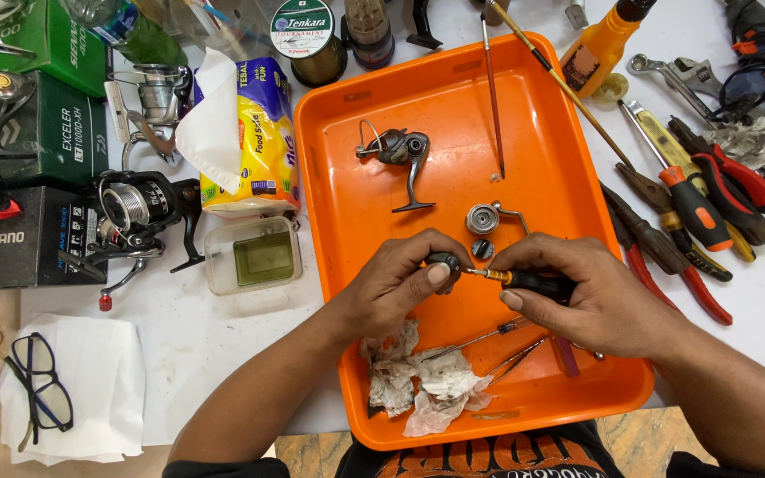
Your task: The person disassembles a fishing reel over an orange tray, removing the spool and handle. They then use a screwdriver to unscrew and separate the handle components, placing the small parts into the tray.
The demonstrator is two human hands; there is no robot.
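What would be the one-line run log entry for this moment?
left hand: holds small dark reel part | right hand: holds screwdriver, tip at part | place: over orange tray | nearby: reel body, spool, crumpled tissue

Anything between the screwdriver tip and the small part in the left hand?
Nothing visible. The small black-handled screwdriver in the right hand reaches straight to the small dark reel part pinched in the left hand.
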